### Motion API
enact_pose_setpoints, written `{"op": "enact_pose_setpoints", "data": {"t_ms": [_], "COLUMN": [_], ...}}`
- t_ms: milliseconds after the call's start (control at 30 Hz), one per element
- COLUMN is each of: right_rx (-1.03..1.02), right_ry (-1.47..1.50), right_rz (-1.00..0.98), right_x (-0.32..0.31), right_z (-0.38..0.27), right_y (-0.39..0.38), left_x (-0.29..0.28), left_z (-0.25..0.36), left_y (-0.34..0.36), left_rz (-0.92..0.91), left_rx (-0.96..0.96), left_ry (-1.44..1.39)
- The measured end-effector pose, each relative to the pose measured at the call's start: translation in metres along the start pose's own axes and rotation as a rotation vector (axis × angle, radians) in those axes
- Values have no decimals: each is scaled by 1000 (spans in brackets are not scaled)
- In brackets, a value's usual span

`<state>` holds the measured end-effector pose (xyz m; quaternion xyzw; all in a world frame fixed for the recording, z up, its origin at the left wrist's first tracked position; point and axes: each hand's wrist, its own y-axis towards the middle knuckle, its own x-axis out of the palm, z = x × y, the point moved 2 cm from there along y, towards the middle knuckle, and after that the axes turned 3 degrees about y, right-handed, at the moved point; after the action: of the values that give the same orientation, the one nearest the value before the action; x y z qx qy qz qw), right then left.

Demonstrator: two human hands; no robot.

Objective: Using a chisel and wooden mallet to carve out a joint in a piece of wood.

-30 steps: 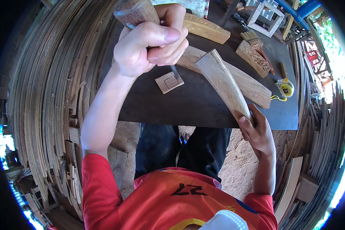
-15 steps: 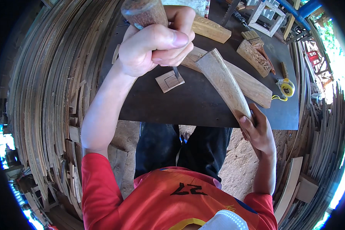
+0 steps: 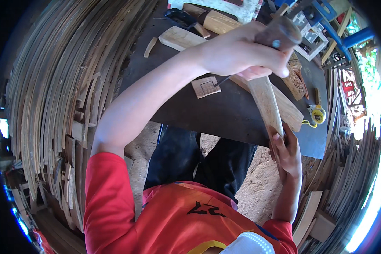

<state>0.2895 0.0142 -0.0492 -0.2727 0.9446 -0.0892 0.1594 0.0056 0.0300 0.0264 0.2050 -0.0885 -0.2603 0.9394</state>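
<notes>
My left hand (image 3: 258,55) grips a round-ended wooden chisel handle (image 3: 283,34), now leaning to the right. The thin blade (image 3: 222,81) slants down from it to a small square wooden block (image 3: 202,89) with a square outline marked on it, lying on the dark tabletop (image 3: 182,110). My right hand (image 3: 283,148), near the front edge, is closed on a long, pale wooden stick (image 3: 262,97) angled up beneath my left hand. A long board (image 3: 292,110) lies behind the stick, partly hidden.
On the table are a hand plane (image 3: 178,17), wood offcuts (image 3: 178,38), a brush (image 3: 295,63) and a yellow tape measure (image 3: 317,114). Blue metal frames (image 3: 355,38) stand at back right. Stacked wood strips (image 3: 59,84) line both sides.
My left hand has swung to the right and the chisel handle has tilted with it. My right hand still holds the stick. The view has shifted, showing more of the table's back.
</notes>
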Motion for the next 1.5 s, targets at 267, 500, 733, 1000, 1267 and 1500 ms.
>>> {"op": "enact_pose_setpoints", "data": {"t_ms": [267,500,733,1000,1267,1500], "right_rx": [7,30,18,23,37,25], "right_ry": [-58,-62,-69,-48,-29,-18], "right_rz": [-21,-18,-43,-43,-32,-17], "right_x": [-1,-2,-2,-3,-1,-2], "right_z": [-3,-3,-1,0,-2,-1], "right_y": [2,5,4,5,4,4], "left_x": [-9,17,32,25,-7,-21], "left_z": [-7,-1,-7,-7,1,-6], "left_y": [10,3,2,-2,1,-1], "left_rz": [-1,88,24,64,40,204], "left_rx": [8,126,136,93,43,66], "left_ry": [-81,326,474,294,-22,-18]}}
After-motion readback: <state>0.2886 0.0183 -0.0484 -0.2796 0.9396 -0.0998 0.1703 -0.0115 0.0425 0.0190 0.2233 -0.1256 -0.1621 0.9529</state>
